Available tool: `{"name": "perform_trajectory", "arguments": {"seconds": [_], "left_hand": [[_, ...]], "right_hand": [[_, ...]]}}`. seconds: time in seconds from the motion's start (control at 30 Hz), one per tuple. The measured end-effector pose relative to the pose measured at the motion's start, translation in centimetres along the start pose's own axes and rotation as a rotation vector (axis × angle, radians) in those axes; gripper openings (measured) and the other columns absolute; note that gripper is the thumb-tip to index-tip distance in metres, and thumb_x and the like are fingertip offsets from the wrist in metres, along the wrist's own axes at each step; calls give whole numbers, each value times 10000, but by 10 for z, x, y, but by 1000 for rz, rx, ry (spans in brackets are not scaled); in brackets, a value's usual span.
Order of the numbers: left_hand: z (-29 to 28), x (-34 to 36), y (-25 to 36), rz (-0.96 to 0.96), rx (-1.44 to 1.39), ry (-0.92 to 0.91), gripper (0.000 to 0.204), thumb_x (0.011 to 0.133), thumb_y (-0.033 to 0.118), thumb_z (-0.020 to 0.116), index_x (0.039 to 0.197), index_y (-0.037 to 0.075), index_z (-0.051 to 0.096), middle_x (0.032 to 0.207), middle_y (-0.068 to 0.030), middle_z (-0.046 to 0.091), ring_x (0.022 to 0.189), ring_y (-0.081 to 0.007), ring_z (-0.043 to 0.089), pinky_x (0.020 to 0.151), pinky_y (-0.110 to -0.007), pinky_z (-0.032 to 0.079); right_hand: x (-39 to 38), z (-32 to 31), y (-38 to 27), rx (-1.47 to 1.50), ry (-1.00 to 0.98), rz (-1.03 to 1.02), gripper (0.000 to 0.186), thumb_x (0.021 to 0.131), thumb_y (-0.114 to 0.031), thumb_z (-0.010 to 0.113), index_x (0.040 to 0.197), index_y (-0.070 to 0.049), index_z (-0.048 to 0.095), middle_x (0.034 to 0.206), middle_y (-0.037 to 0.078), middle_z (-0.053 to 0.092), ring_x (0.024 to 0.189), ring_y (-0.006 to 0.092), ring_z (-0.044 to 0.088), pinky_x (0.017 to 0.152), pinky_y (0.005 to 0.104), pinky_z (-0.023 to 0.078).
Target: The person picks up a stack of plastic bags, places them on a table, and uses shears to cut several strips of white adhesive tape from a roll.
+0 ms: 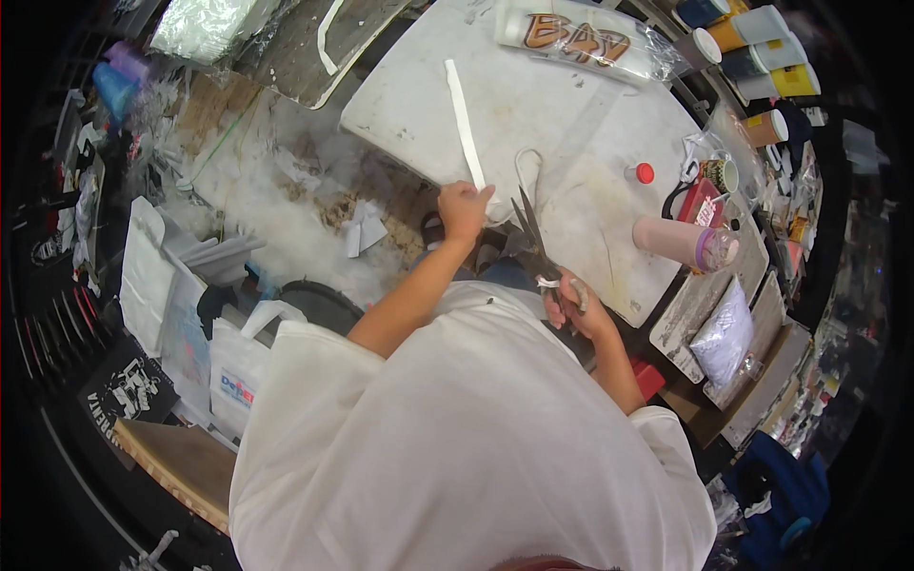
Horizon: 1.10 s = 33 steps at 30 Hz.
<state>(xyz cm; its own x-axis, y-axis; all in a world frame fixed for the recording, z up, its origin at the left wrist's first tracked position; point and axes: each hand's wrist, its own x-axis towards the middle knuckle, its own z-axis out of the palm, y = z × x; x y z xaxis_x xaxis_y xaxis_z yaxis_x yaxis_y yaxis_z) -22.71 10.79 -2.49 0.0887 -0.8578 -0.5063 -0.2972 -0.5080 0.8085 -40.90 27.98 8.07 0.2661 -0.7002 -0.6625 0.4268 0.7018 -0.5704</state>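
My left hand [461, 209] is closed on the lower end of a long white strip [461, 119] at the near edge of the worn white table [595, 143]. My right hand [576, 306] grips dark-bladed scissors [535, 243], whose slightly parted blades point up and forward, just right of the strip's lower end. A loop of pale cord or band [531, 157] lies beside the strip on the tabletop.
A plastic-wrapped roll [581, 38], a red-capped container [636, 173] and a pink bottle [676, 240] rest on the table. Tubs [762, 52] line the right back. A silvery pillow-like pack [721, 333] sits right. White bags [243, 371] and fluffy scraps [271, 200] are left.
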Motion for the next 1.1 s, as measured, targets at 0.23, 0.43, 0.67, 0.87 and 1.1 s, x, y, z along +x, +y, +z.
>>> {"name": "perform_trajectory", "arguments": {"seconds": [0.23, 0.43, 0.67, 0.87, 1.1], "left_hand": [[-37, 2, -12, -337, -942, -536, 352, 980, 328, 475, 1067, -7, 535, 866, -109, 637, 885, -232, 616, 804, -382, 478], [-45, -10, -17, -436, -988, -680, 471, 1010, 364, 387, 1231, -42, 475, 1031, -163, 607, 970, -277, 600, 912, -434, 471], [-45, -13, -36, -486, -995, -651, 432, 1007, 308, 390, 1242, -45, 472, 1026, -151, 591, 993, -294, 590, 949, -444, 466], [-39, -20, -44, -434, -906, -620, 338, 1000, 255, 380, 1127, -31, 508, 965, -143, 605, 969, -278, 599, 896, -430, 486], [-34, -22, -44, -403, -900, -540, 250, 1004, 194, 379, 1053, -6, 521, 987, -144, 628, 923, -254, 625, 838, -409, 518]], "right_hand": [[1, 16, -10, -7, -156, -15, 597, 870, -630, 500, 1079, -72, 462, 652, 38, 471, 526, 130, 451, 496, 276, 413], [12, 16, -9, 29, -190, 24, 584, 867, -630, 506, 1064, -84, 440, 649, 42, 477, 529, 130, 460, 504, 279, 424], [13, 22, -20, 50, -207, 121, 540, 886, -621, 480, 934, -84, 447, 642, 51, 491, 530, 142, 470, 513, 292, 434], [13, 21, -21, 8, -224, 245, 587, 887, -648, 444, 790, -69, 467, 644, 57, 506, 541, 153, 487, 519, 302, 442], [13, 26, -20, -56, -134, 246, 579, 875, -663, 451, 832, -86, 451, 663, 60, 512, 555, 159, 507, 523, 311, 454]]}}
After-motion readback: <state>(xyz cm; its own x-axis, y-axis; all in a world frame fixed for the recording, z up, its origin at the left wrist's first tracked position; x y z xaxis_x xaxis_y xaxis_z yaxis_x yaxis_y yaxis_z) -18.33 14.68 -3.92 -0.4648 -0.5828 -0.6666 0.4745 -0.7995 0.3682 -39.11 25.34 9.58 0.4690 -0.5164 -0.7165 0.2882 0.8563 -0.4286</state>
